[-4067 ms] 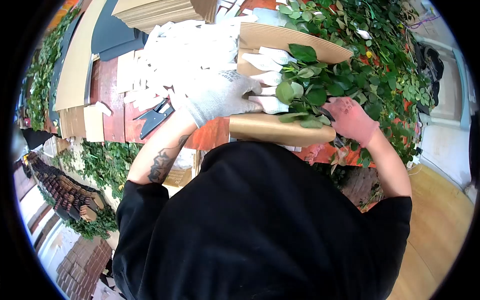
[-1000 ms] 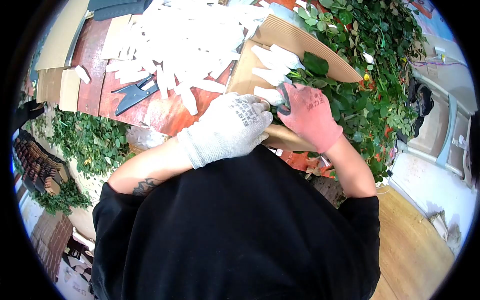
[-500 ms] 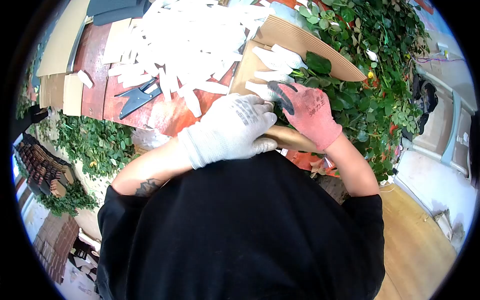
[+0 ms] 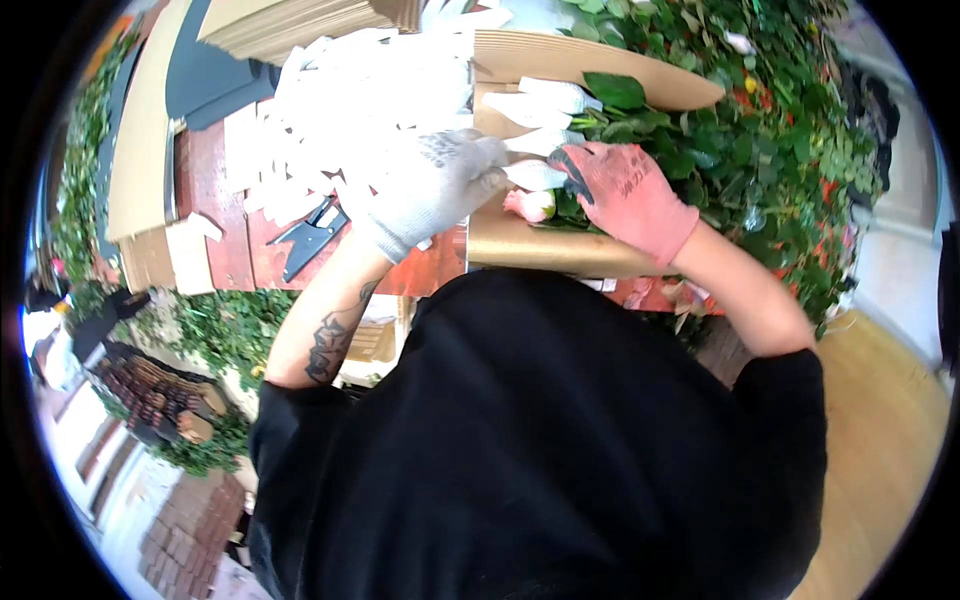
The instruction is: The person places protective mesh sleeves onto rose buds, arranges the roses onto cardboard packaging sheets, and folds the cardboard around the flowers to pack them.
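My left hand [image 4: 435, 185], in a whitish knit glove, has its fingers pinched at the left tip of a white foam flower sleeve [image 4: 535, 177]. At that sleeve's right end, the closed fingers of my right hand [image 4: 632, 198], in a pink glove with dark fingertips, grip the sleeved rose; its stem is hidden. Just below lies a pale pink rose [image 4: 530, 206] with its bloom bare. More white-sleeved roses [image 4: 515, 108] lie above in a row, leaves to the right. All rest on a bent sheet of brown cardboard [image 4: 590, 60].
Loose white sleeves [image 4: 370, 90] are heaped left of the cardboard. A black tool [image 4: 312, 240] lies on the red table [image 4: 232, 245]. Leafy rose stems [image 4: 760, 170] cover the right side. Stacked cardboard [image 4: 300, 20] and dark sheets [image 4: 215, 85] stand at the upper left.
My left hand has drawn back left from the cardboard's near side, uncovering the pale pink rose. My right hand stays among the sleeved roses. The whole view has shifted.
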`<state>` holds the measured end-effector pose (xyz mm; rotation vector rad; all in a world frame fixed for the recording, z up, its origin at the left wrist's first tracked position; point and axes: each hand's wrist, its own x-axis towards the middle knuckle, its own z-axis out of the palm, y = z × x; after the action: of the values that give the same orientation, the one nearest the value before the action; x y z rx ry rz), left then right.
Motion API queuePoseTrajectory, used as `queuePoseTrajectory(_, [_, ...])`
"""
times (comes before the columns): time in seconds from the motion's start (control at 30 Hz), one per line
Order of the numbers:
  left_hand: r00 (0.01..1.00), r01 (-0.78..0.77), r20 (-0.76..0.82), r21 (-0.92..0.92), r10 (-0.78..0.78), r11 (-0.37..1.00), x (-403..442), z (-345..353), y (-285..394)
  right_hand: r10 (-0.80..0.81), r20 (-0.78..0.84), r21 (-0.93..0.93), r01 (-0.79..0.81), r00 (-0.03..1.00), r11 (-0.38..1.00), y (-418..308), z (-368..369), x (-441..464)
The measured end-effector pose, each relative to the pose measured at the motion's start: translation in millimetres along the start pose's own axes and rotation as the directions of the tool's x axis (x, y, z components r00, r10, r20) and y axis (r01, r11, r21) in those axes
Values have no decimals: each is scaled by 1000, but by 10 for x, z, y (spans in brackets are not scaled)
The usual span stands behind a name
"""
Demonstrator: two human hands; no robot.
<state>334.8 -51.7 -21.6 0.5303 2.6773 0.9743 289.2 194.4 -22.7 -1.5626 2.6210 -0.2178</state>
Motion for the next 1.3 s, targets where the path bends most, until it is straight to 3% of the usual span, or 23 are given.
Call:
queuePoseTrajectory(0.07, [981, -52, -182, 99, 69, 994, -105, 22, -241, 1, -82, -31, -3, 997, 1000, 43, 138, -47])
queuePoseTrajectory(0.1, [985, 27, -175, 102, -9, 994, -154, -109, -250, 1, -104, -34, -4, 995, 999, 33, 122, -24])
queuePoseTrajectory(0.13, [974, 218, -99, 136, -205, 966, -216, -292, -220, 14, -121, -17, -16, 993, 1000, 15, 97, -2])
queuePoseTrajectory(0.2, [958, 271, -183, 344, -219, 899, -363, -417, -206, 37, -37, 20, -36, 999, 999, -22, -1, 47])
queuePoseTrajectory(0.23, [958, 272, -185, 352, -219, 895, -378, -449, -91, 149, 255, 61, -170, 955, 984, -71, -152, 147])
queuePoseTrajectory(0.3, [992, -18, -121, 174, 40, 985, -306, -451, 305, 122, 170, 28, -129, 978, 991, -53, -45, 95])
queuePoseTrajectory(0.33, [995, -96, 37, 55, 94, 994, -244, -437, 467, 95, 89, -3, -95, 991, 995, -44, -21, 67])
queuePoseTrajectory(0.37, [973, -215, 85, -7, 215, 977, -217, -353, 527, 105, 109, 3, -106, 988, 994, -51, -50, 87])
queuePoseTrajectory(0.4, [972, -148, 171, -78, 160, 986, -204, -280, 567, 105, 103, -4, -106, 989, 994, -30, -58, 80])
queuePoseTrajectory(0.47, [983, -114, 138, -45, 119, 992, -273, -119, 544, -48, -186, 212, 87, 981, 973, 4, -8, 51])
queuePoseTrajectory(0.53, [980, -116, 153, -62, 124, 991, -265, -152, 533, -24, -43, 255, 34, 999, 966, 28, 17, 49])
queuePoseTrajectory(0.6, [980, -118, 154, -80, 129, 990, -220, -169, 537, -113, -84, 219, 129, 990, 967, 19, -47, 71])
queuePoseTrajectory(0.67, [973, -232, 17, 156, 232, 960, -141, -157, 571, -119, -131, 118, 135, 984, 984, -2, -81, 42])
queuePoseTrajectory(0.73, [980, -198, 19, 168, 197, 966, -196, -36, 556, -126, -164, 26, 132, 978, 991, -18, -155, 34])
queuePoseTrajectory(0.8, [989, -151, 18, 176, 150, 973, -212, -1, 542, 68, -155, -12, -71, 986, 997, -5, -251, 94])
queuePoseTrajectory(0.93, [990, -132, 71, 129, 124, 983, -218, 25, 524, 114, -25, -33, -115, 993, 993, 131, -22, 112])
queuePoseTrajectory(0.97, [987, -154, 55, 124, 148, 980, -222, 26, 501, 93, 26, -160, -88, 995, 983, 109, 8, 124])
queuePoseTrajectory(1.0, [984, -174, 40, 116, 171, 978, -223, 33, 492, 89, 30, -167, -83, 996, 982, 123, -16, 136])
queuePoseTrajectory(1.1, [988, -140, 85, 102, 132, 985, -201, 30, 494, 36, -105, -26, -39, 994, 999, 120, -47, 162])
queuePoseTrajectory(1.2, [985, -171, 19, 111, 170, 979, -208, 39, 481, 12, -104, -171, -30, 994, 985, 131, 187, 131])
queuePoseTrajectory(1.23, [983, -183, 31, 112, 180, 977, -174, 20, 431, 42, -125, -98, -54, 991, 994, 143, 196, 108])
queuePoseTrajectory(1.27, [977, -200, 70, -45, 203, 979, -114, -14, 348, 72, -145, -23, -76, 987, 997, 155, 200, 88])
queuePoseTrajectory(1.3, [967, -207, 109, -200, 232, 958, -75, -51, 295, 51, -60, -48, -54, 997, 997, 127, 112, 114])
